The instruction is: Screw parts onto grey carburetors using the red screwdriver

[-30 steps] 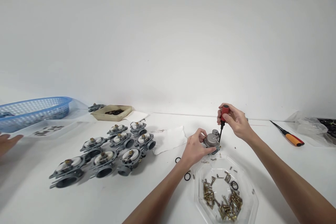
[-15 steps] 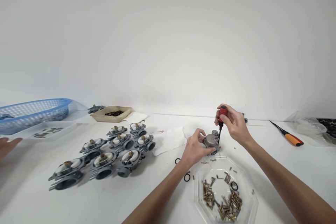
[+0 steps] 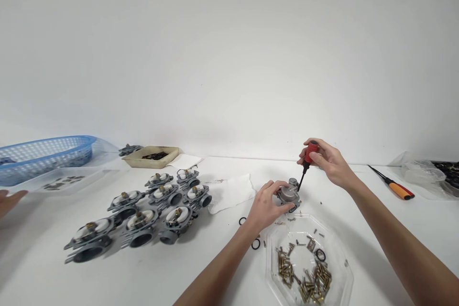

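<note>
My left hand (image 3: 267, 204) is closed around the left side of a small grey carburetor (image 3: 288, 194) and steadies it on the white table. In my right hand (image 3: 328, 161) is a screwdriver (image 3: 311, 152) with a red handle and dark shaft. It leans to the right, its tip down at the carburetor's right rear edge; whether the tip sits in a screw is too small to tell. Just in front stands a clear octagonal tray (image 3: 269, 267) holding brass-coloured screws and a black rubber ring (image 3: 320, 255).
Several carburetors with white floats (image 3: 141, 220) stand in rows on the left. Behind them are a beige tray (image 3: 168, 158), a blue basket (image 3: 77, 146) and a white paper sheet (image 3: 233, 193). Orange-handled screwdrivers (image 3: 398, 189) lie right. Another person's hand (image 3: 9, 201) shows at the left edge.
The screwdriver has gone from nearly upright to tilted, its handle shifting right and slightly up with my right hand. My left fingers have moved further over the carburetor, which has turned slightly.
</note>
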Motion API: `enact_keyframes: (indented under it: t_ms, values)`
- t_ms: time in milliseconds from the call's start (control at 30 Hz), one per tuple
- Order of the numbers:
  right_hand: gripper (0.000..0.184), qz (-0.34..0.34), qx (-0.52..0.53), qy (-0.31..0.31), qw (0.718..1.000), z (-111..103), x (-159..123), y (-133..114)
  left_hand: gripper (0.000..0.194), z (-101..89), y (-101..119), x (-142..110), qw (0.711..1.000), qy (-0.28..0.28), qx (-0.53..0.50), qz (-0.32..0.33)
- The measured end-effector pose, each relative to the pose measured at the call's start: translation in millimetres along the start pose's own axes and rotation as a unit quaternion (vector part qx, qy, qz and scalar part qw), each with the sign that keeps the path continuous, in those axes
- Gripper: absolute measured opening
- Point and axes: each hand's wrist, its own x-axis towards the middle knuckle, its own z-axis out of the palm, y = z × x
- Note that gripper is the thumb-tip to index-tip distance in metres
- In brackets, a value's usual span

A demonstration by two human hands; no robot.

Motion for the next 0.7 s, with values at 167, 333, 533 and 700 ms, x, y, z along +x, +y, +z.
enact_keyframes:
  t_ms: [167, 333, 533, 700]
  values:
    - [0.033, -0.012, -0.018, 0.081, 0.996, -17.5, 0.0, -9.0, 0.04, -2.6, -3.2, -0.1, 1.0, -0.004, 0.002, -0.005]
    - [0.034, -0.019, -0.04, 0.097, 0.994, -21.3, -2.4, -15.3, 0.048, -8.4, -4.5, 0.1, 0.999, -0.02, 0.036, 0.012]
    - [0.032, -0.03, -0.035, 0.068, 0.997, -14.5, -3.0, -11.0, 0.047, -11.3, -6.9, 0.0, 0.995, -0.017, 0.079, 0.053]
    - [0.031, -0.031, -0.031, 0.063, 0.997, -12.8, -3.7, -10.4, 0.047, -8.4, -10.3, -1.0, 0.994, 0.001, 0.076, 0.082]
